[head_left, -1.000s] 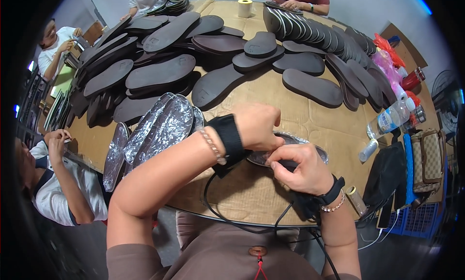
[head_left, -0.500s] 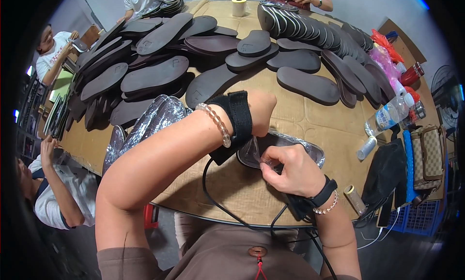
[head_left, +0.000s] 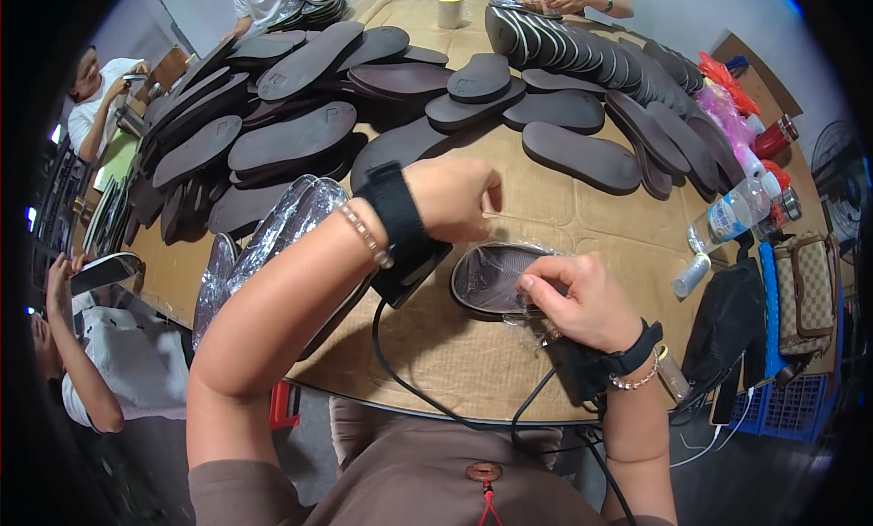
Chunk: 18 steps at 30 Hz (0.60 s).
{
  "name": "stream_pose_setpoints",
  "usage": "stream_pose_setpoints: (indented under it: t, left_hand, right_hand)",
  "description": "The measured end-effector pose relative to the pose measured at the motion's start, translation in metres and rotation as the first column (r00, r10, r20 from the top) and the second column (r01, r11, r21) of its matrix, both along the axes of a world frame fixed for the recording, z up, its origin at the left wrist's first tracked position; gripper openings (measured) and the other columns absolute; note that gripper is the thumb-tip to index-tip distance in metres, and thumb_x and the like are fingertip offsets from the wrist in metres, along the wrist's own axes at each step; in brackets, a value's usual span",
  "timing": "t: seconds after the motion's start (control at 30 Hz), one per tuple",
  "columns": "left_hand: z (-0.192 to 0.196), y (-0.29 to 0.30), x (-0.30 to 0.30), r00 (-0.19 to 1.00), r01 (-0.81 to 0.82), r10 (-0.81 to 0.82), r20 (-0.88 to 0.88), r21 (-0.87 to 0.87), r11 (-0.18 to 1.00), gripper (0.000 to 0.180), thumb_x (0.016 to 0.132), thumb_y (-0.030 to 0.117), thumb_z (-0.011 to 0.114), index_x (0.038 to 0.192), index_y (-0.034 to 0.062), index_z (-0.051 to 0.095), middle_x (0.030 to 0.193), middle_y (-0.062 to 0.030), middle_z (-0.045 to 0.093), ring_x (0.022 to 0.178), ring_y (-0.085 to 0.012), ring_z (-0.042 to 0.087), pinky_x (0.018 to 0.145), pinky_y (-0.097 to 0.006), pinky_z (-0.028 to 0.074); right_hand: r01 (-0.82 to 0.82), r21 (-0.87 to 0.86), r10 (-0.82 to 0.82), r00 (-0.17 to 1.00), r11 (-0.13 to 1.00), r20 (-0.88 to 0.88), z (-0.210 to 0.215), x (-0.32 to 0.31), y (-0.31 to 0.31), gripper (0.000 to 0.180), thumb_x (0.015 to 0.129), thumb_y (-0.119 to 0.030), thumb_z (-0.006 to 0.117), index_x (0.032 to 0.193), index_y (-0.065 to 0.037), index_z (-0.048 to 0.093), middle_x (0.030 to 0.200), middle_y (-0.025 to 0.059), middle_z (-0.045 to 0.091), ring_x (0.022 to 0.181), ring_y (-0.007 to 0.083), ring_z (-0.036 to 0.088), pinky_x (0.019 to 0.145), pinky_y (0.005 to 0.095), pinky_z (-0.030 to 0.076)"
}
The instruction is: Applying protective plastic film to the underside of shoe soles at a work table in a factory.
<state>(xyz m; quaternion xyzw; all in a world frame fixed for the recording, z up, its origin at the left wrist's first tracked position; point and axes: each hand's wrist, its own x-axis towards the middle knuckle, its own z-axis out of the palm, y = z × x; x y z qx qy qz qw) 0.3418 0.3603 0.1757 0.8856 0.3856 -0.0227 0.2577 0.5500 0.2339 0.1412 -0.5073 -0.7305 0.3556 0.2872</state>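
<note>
A dark shoe sole [head_left: 484,273] with a ribbed face lies in front of me, with clear plastic film [head_left: 523,319] over it and bunched along its near edge. My right hand [head_left: 587,303] is closed at the sole's right side, thumb and fingers pinching the film. Above the sole's far left edge, my left hand [head_left: 455,199] is raised with its fingers curled down; whatever they may hold is hidden. Film-wrapped soles [head_left: 289,230] lie by my left forearm, partly covered by it. A black strap with a cable is on each wrist.
Loose dark soles [head_left: 291,140] are heaped at the far left, and a long row of soles [head_left: 582,58] curves along the far right. A water bottle [head_left: 727,212], a black bag [head_left: 718,317] and a checkered bag [head_left: 805,294] stand right. Other people work around the table.
My left hand has moved left and slightly down, off the sole, uncovering its left end. My right hand has shifted a little right, still pinching the film.
</note>
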Motion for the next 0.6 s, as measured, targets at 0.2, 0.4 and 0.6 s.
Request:
stream_pose_setpoints:
  t: [0.2,0.4,0.6]
  left_hand:
    - [0.0,-0.045,-0.003,0.847,0.188,-0.181,0.499,0.036,0.981,0.048,0.082,0.023,0.082,0.123,0.004,0.064,0.107,-0.0196,0.074,0.098,-0.0372,0.072,0.087,-0.042,0.057]
    - [-0.008,-0.059,-0.008,0.945,0.109,-0.133,0.298,0.098,0.989,0.025,0.081,0.014,0.08,0.102,0.0032,0.07,0.086,-0.0144,0.075,0.082,-0.0346,0.073,0.076,-0.041,0.058]
    - [-0.03,-0.057,-0.017,0.889,0.047,-0.068,0.453,0.058,0.997,0.012,0.082,0.012,0.076,0.086,0.0012,0.073,0.077,-0.0146,0.072,0.074,-0.0301,0.073,0.072,-0.039,0.057]
  right_hand:
    - [-0.021,0.033,0.022,1.0,0.999,-0.022,-0.004,0.002,0.0,0.021,0.093,-0.017,0.065,0.086,0.001,0.072,0.066,0.0208,0.062,0.059,0.0354,0.062,0.059,0.0406,0.049]
    - [0.002,-0.012,-0.003,0.997,1.0,-0.077,-0.004,0.003,0.002,0.018,0.092,-0.016,0.069,0.087,0.0,0.072,0.066,0.0165,0.064,0.058,0.0275,0.063,0.059,0.0377,0.049]
    - [0.056,-0.073,-0.066,0.987,0.996,-0.148,-0.009,0.001,0.004,0.017,0.092,-0.014,0.07,0.086,0.002,0.072,0.065,0.0123,0.065,0.059,0.0176,0.061,0.059,0.0326,0.049]
